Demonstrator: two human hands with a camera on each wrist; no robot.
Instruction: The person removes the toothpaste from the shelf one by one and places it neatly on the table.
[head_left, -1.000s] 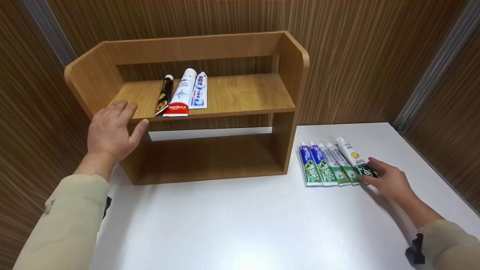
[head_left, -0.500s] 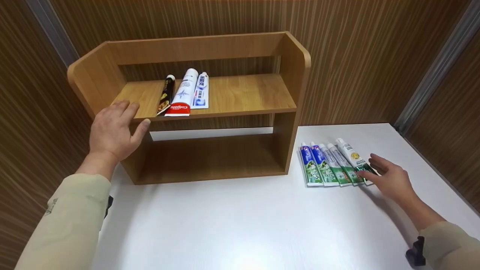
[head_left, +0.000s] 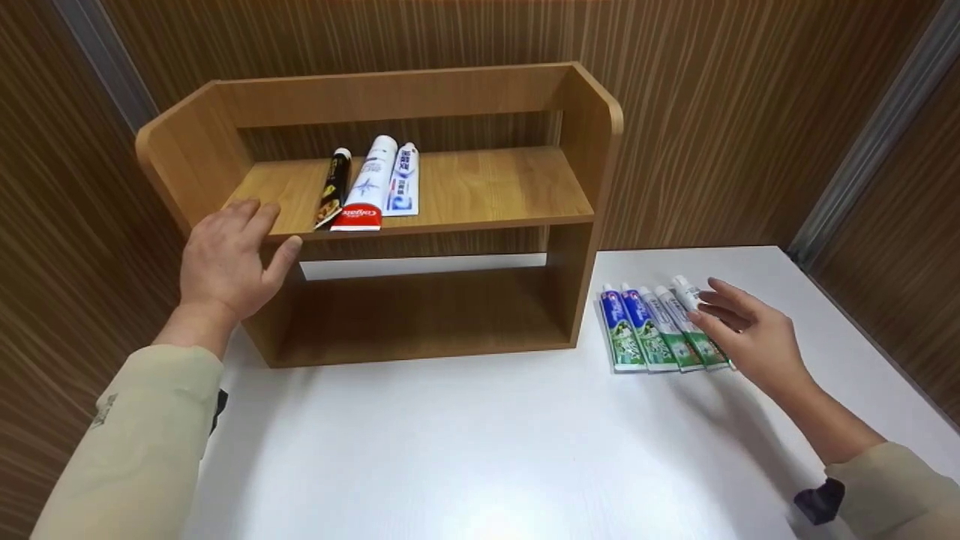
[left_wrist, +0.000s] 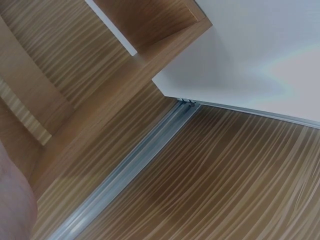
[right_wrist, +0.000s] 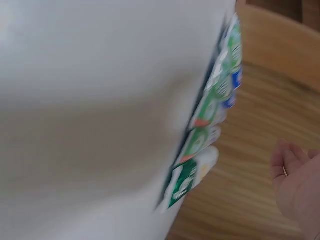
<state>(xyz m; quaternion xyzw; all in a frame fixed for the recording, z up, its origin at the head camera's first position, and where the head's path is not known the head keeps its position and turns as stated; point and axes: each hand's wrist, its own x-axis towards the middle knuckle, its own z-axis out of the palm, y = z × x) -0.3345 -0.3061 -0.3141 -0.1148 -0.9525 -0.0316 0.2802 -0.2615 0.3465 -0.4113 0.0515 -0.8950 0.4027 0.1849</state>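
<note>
My left hand rests on the left front of a two-tier wooden shelf, fingers extended over the upper board. On that board lie a black toothpaste tube, a large white and red tube and a white and blue tube. Over the row at the right hovers my right hand, fingers extended, partly hiding a white and dark green toothpaste tube. The right wrist view shows a gap between this hand and that tube. Beside it lie grey and green tubes and blue and green tubes.
The shelf and the tube row stand on a white table. Striped wood panels close off the back and sides. The shelf's right side panel stands between the upper board and the tube row.
My right hand has let go of the lower end of the white and dark green tube and moved up and left toward its cap. The left hand stays at the shelf.
</note>
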